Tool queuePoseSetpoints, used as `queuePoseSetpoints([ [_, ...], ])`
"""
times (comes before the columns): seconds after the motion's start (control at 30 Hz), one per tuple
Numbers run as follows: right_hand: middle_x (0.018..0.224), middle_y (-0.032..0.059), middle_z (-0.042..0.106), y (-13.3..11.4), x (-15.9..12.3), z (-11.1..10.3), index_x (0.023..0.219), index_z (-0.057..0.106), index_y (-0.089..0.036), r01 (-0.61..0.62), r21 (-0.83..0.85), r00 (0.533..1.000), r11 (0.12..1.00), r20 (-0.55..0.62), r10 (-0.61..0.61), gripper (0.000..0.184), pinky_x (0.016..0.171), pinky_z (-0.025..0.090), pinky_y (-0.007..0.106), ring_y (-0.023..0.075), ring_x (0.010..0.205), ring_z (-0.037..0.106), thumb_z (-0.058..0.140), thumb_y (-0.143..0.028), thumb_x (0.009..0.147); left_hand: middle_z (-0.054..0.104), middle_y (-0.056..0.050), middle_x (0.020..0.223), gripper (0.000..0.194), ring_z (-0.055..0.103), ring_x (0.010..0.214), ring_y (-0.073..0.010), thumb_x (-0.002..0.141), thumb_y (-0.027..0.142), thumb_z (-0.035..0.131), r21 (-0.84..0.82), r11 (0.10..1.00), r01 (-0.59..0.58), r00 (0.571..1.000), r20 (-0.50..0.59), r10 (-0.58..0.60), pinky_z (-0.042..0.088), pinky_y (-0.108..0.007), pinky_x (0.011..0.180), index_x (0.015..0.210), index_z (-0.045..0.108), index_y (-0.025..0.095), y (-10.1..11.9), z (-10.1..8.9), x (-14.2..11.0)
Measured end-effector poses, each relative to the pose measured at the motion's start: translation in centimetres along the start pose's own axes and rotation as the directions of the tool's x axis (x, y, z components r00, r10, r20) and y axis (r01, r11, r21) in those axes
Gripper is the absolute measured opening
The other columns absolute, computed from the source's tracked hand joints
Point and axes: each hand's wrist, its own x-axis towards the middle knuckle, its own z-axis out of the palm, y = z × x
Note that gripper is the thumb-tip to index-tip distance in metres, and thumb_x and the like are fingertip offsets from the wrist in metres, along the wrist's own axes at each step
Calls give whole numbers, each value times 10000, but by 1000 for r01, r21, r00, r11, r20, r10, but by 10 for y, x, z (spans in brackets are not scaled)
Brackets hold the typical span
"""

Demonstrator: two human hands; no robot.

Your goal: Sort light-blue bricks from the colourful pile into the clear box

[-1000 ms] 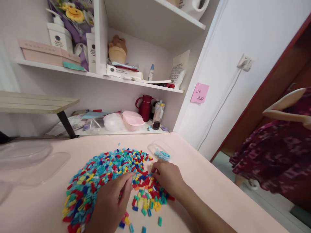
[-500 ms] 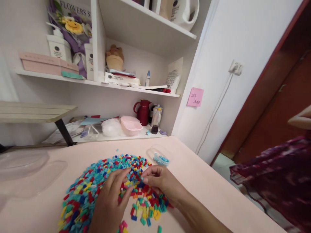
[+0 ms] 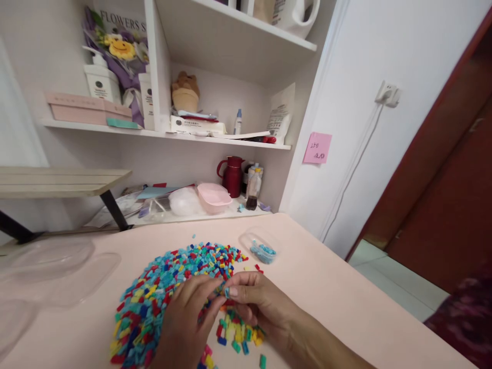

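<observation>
One block (image 3: 226,292), blue, is pinched between thumb and forefinger of the right hand (image 3: 269,302) above a pink table (image 3: 326,302). Thumb and fingers of the left hand (image 3: 180,318) stand slightly parted beside it; whether they touch it cannot be told. One heap (image 3: 165,277) of blocks, too many to count, spreads below. One tub (image 3: 265,260) of blue blocks sits near the table's far right corner.
</observation>
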Motion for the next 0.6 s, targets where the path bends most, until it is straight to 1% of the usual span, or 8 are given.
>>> queuePoseSetpoints([
  [0.17,370,-52,532,2,1,0,785,686,-108,-20,-13,1000,1000,-7,20,373,340,165,177,43,289,376,842,-400,613,687,-18,930,237,661,865,-138,908,247,548,10,996,-89,996,16,89,532,-248,775,1120,653,269,-2,0,0],
  [0.27,374,-49,537,4,2,0,783,687,-102,-7,-32,1000,999,-12,7,397,330,183,170,43,292,385,840,-424,608,699,-11,884,206,657,815,-133,924,251,520,38,991,-126,992,28,125,527,-254,743,1066,670,257,-1,-2,1],
  [0.37,399,-45,549,5,4,0,808,699,-93,11,-82,1000,997,-16,-12,423,331,224,161,42,309,407,829,-450,622,729,-1,873,202,665,808,-133,935,229,490,63,983,-174,985,28,172,526,-259,746,1026,670,242,-2,-4,2],
  [0.47,426,-44,556,5,5,-1,801,702,-94,32,-146,999,989,-33,-37,424,344,259,154,46,335,439,830,-456,622,752,12,882,208,683,809,-125,937,224,477,88,965,-246,969,49,243,531,-245,755,1020,666,251,-5,-4,4],
  [0.6,451,-40,563,5,7,-3,757,690,-104,75,-219,996,973,-31,-84,444,343,256,152,48,345,445,853,-474,571,762,27,831,228,699,726,-106,957,286,446,117,929,-351,935,87,343,539,-204,690,978,672,257,-13,-5,9],
])
